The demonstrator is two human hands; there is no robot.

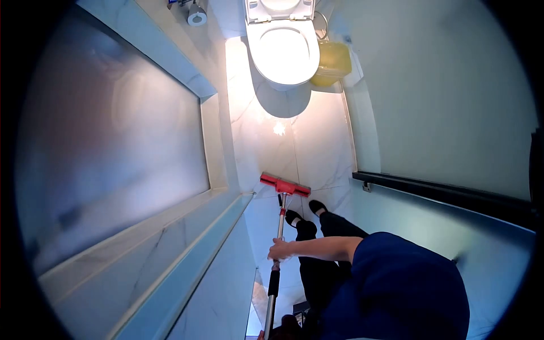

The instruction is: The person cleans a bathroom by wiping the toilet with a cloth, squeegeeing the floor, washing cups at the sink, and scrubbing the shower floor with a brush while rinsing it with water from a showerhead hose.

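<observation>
A mop with a red head (pixel 285 186) rests on the tiled floor, its metal pole running down toward the bottom edge. My right hand (pixel 279 249) is closed around the pole above the black foam grip, the bare forearm reaching in from a dark blue sleeve. Only a sliver of my left hand (pixel 261 335) shows at the bottom edge, against the lower part of the pole; most of it is out of frame. Just beyond the mop head is pale marble-patterned floor (pixel 258 141).
A white toilet (pixel 310 59) with its lid raised stands ahead, beside a yellow bin (pixel 333 63). A toilet roll (pixel 196 16) hangs at the upper left. A frosted panel (pixel 113 147) and ledge border the left; a glass panel with a black rail (pixel 442 196) borders the right. My black shoes are near the mop head.
</observation>
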